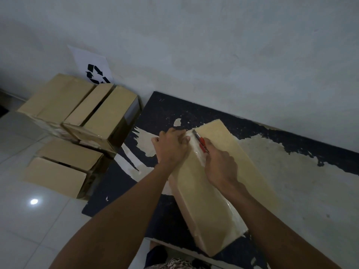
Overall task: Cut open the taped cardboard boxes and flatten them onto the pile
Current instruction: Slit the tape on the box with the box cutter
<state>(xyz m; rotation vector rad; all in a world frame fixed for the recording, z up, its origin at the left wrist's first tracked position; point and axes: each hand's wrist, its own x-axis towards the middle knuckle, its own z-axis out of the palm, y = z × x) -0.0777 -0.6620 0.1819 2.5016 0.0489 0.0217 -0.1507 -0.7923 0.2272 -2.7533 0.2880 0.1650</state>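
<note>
A long taped cardboard box [231,171] lies on a worn black mat [169,109], running from near me toward the wall. My right hand [220,166] grips a red box cutter [202,143], whose blade rests on the clear tape seam near the box's far end. Just left of the blade, my left hand [171,146] presses down on the box's far left edge with its fingers curled over it.
Several brown cardboard boxes [101,117] stand on the white tiled floor [25,220] at the left, some with open flaps. A paper sheet with a recycling symbol [95,72] leans on the grey wall behind them. The mat's surface is peeled in large pale patches.
</note>
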